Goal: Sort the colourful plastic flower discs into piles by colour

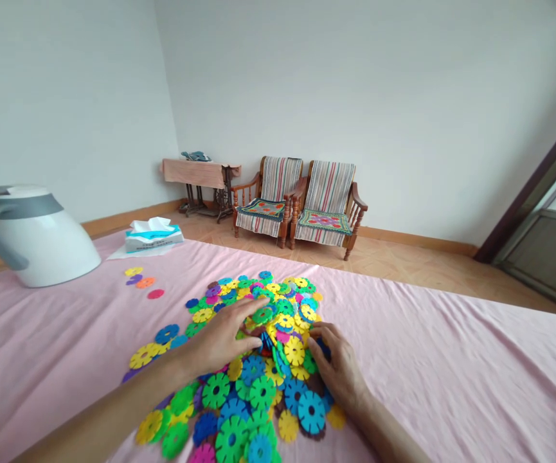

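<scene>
A heap of colourful notched plastic snowflake discs (232, 411) in green, blue, yellow, pink and purple spreads across a pink cloth (427, 360). My left hand (227, 331) reaches over the middle of the heap from the left, its thumb and fingers apart above some discs. At the heap's right edge lies my right hand (338, 360), fingers loosely bent and thumb apart from them. A dark blue disc (324, 348) shows between that thumb and the fingers. Neither hand plainly grips a disc, though the pieces under the palms are hidden.
A white and grey jug (53, 241) stands at the left, with a tissue box (153, 236) beside it. A few loose discs, one of them pinkish red (155, 294), lie in front of the box. Beyond the cloth are two wooden armchairs (328, 193) and a covered side table (193, 172).
</scene>
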### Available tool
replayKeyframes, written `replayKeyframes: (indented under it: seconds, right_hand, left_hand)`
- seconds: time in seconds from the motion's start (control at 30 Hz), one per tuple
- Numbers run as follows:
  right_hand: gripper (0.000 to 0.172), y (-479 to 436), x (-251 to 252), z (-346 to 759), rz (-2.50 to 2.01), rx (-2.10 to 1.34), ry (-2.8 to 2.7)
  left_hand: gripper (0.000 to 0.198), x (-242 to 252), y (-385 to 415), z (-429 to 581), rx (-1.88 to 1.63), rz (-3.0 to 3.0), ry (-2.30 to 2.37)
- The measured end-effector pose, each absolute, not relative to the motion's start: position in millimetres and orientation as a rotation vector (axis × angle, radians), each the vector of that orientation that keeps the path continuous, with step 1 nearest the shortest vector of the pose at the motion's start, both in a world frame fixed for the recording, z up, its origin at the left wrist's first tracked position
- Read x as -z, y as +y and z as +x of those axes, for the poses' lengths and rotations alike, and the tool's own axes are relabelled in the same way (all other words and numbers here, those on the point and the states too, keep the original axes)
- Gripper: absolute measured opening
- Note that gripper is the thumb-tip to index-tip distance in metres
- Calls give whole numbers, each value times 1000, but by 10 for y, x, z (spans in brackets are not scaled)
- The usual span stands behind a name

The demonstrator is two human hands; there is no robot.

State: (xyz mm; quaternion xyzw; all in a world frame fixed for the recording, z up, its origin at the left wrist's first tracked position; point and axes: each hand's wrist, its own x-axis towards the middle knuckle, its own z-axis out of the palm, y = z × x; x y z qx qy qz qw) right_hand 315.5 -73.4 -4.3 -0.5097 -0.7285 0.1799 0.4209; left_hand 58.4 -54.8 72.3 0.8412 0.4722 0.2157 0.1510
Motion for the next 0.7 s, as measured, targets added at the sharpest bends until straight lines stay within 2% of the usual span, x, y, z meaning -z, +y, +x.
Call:
replayKeyframes:
  seconds: [0.2, 0.37, 0.47, 0.7]
  right_hand:
    - [21, -724, 51, 3163, -1266, -442, -1838]
    - [20, -718, 80, 3166, -1258, -425, -1848]
    - [19, -722, 93, 3168, -1254, -419, -1847]
    - [21, -719, 63, 3156, -1267, -428, -1850]
  left_hand:
    - [59, -776, -863, 206, -629, 2553, 1331]
    - [84, -637, -1363, -270, -243, 2770, 1219]
    - [86, -570, -1545, -243, -147, 2884, 1086]
    - [78, -454, -1182, 236, -231, 2998, 1017]
